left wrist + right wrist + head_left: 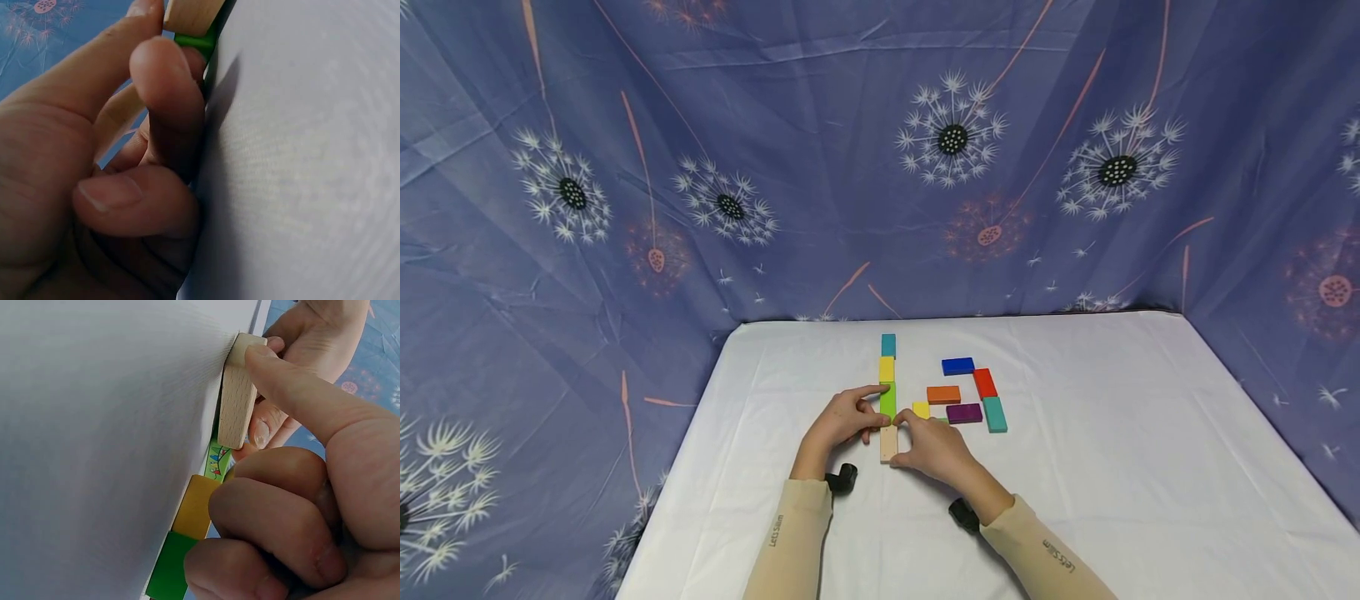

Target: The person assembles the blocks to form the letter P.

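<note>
A plain wooden block (889,447) lies at the near end of a straight row on the white cloth. My right hand (937,450) pinches it, thumb at its near end and index finger by its far end. Beyond it, the light green block (888,402) has a printed face (217,464) in the right wrist view. My left hand (844,417) holds this green block, index finger near its far end and thumb near its close end. Farther up the row lie a yellow block (887,369) and a blue-teal block (889,345).
Right of the row lie loose blocks: blue (958,366), red (985,383), teal (996,415), orange (943,395), purple (964,413) and yellow (921,409). A green block (171,565), mostly hidden in the head view, shows near the right hand. Patterned blue curtain (820,167) surrounds the table.
</note>
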